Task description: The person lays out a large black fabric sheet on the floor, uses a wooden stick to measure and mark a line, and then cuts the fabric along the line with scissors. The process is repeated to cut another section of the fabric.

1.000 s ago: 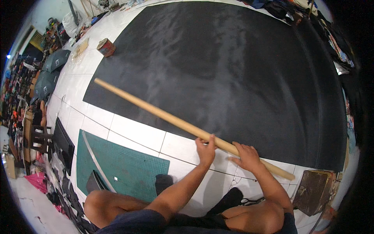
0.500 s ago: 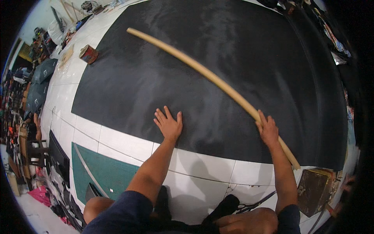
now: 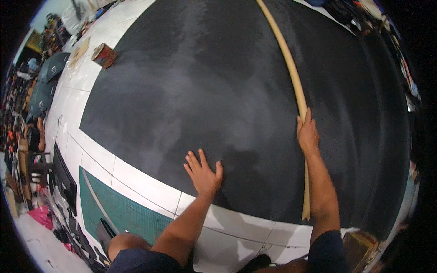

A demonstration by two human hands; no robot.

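Note:
A large sheet of black material (image 3: 195,104) is spread over the white tiled floor in front of me. My left hand (image 3: 205,175) rests flat on it near its front edge, fingers spread. To the right, my right hand (image 3: 308,134) is wrapped round a long tan pole (image 3: 291,63), which looks like cardboard tube or wood. The pole lies across the sheet from the far edge down to the front edge, bent by the lens. Part of its lower length is hidden behind my right forearm.
A rusty red tin (image 3: 104,55) stands at the sheet's far left corner. A green cutting mat (image 3: 132,218) with a metal ruler (image 3: 98,200) lies at the front left. A brown box-like block (image 3: 357,250) sits at the front right. Assorted clutter lines the left side.
The pole has swung from a diagonal to nearly straight away from me, its far end moving right. My right hand has moved forward with it; my left hand still lies on the sheet.

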